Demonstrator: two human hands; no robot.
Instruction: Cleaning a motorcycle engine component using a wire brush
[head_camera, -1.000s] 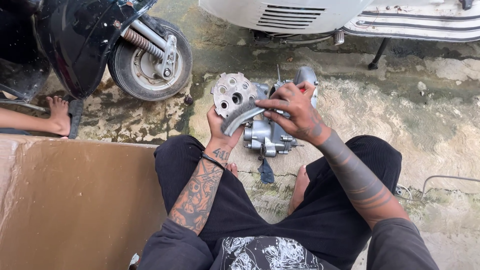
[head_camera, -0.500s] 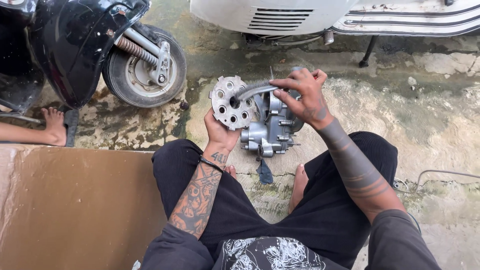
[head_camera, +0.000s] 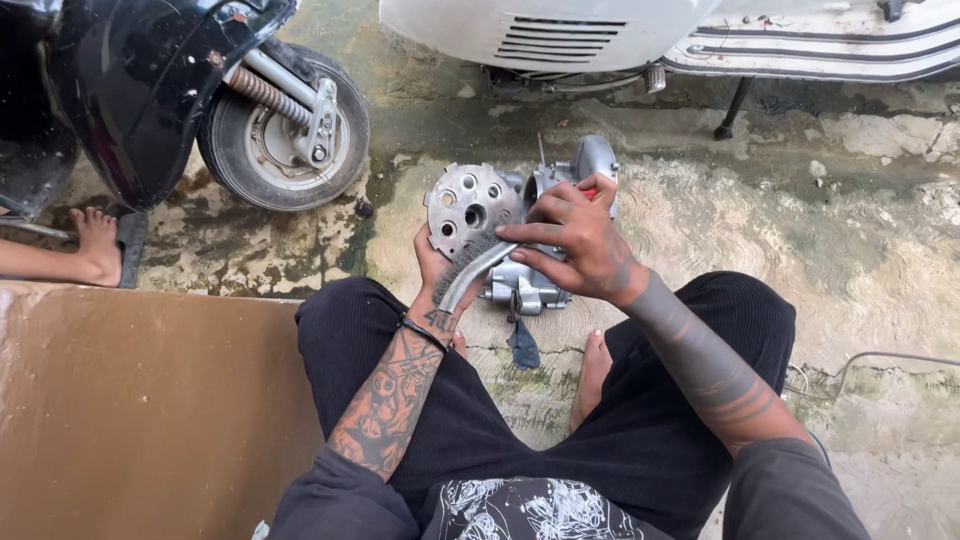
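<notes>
Here the left hand (head_camera: 437, 262) grips a round grey metal plate with several round holes and a notched rim (head_camera: 469, 209), its fingers closed on the plate's near edge from behind so that the face tilts up toward the camera. The right hand (head_camera: 572, 238) has its fingers closed around a curved wire brush with a grey handle (head_camera: 468, 268), whose bristled end lies against the lower part of the plate's face, near the left thumb. Just behind and to the right of the plate, a silver cast-metal engine casing (head_camera: 540, 270) sits on the stained, mossy concrete floor (head_camera: 800, 240) between the person's bare feet, with a small dark scrap (head_camera: 522, 345) lying below it. As far as can be judged, the scrubbing is partway: the plate's face looks mostly bare and dull grey, though dark grime seems to remain around the holes and toward the lower edge, and the hidden back cannot be assessed. At the far left stand a black scooter's front wheel (head_camera: 285, 135) and another person's bare foot (head_camera: 98, 245); a white scooter body (head_camera: 560, 30) spans the far side, and a brown board (head_camera: 150, 400) lies near left.
</notes>
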